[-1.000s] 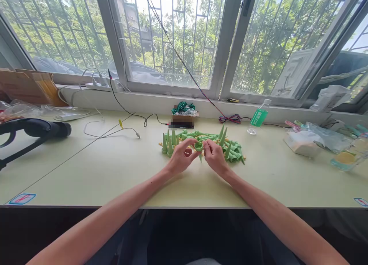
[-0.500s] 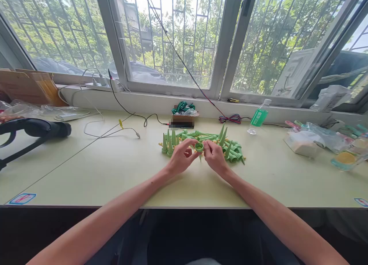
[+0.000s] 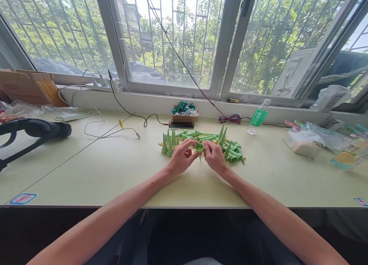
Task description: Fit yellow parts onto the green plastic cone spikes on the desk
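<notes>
Between my two hands is a green plastic cone (image 3: 199,147), its round hollow end facing me. The thumb and fingers of my left hand (image 3: 184,154) pinch its left side. My right hand (image 3: 214,155) has its fingertips closed at the cone's right edge; whatever else they may hold is hidden. Just beyond my left hand, several green pointed cones (image 3: 165,145) stand upright. Past my right hand lies a pile of green cone pieces (image 3: 235,153), mixed with small yellow bits.
Behind the green parts stands a small box (image 3: 184,121) with green wrapping in it. A water bottle (image 3: 258,117) is at the back right, near bundled wires (image 3: 230,118). At the left lie a black headset (image 3: 34,130) and a white cable (image 3: 112,132).
Almost nothing differs. The hollow end of the cone appears tipped very slightly, while both hands stay in the same place.
</notes>
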`<state>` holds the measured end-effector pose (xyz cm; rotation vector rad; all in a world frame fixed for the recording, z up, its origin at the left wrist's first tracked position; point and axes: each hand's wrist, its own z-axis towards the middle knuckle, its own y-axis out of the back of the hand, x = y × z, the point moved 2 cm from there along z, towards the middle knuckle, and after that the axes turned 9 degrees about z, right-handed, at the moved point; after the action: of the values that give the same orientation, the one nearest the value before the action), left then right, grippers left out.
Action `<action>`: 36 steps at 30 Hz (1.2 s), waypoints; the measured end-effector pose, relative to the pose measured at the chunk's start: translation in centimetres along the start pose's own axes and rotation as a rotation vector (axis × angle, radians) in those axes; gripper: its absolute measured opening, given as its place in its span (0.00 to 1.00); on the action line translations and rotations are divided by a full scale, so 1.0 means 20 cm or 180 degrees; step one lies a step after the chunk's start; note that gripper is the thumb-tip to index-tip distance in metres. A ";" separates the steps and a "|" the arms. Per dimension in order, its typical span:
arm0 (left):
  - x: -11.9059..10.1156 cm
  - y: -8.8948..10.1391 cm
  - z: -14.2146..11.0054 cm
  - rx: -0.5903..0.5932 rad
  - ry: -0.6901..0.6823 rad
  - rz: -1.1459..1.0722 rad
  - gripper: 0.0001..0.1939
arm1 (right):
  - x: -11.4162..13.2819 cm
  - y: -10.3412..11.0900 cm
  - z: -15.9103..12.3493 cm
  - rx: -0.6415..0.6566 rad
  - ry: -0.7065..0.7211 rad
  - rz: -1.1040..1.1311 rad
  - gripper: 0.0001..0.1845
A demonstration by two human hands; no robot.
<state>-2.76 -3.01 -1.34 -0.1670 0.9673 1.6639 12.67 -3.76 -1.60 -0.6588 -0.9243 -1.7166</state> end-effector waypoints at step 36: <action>0.00 0.00 0.00 0.0035 -0.0427 0.0211 0.10 | -0.03 -0.01 0.01 0.0129 -0.0284 0.0223 0.21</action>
<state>-2.82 -2.96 -1.37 -0.0157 0.8888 1.7071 12.69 -3.35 -1.99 -0.7375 -0.9843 -1.6133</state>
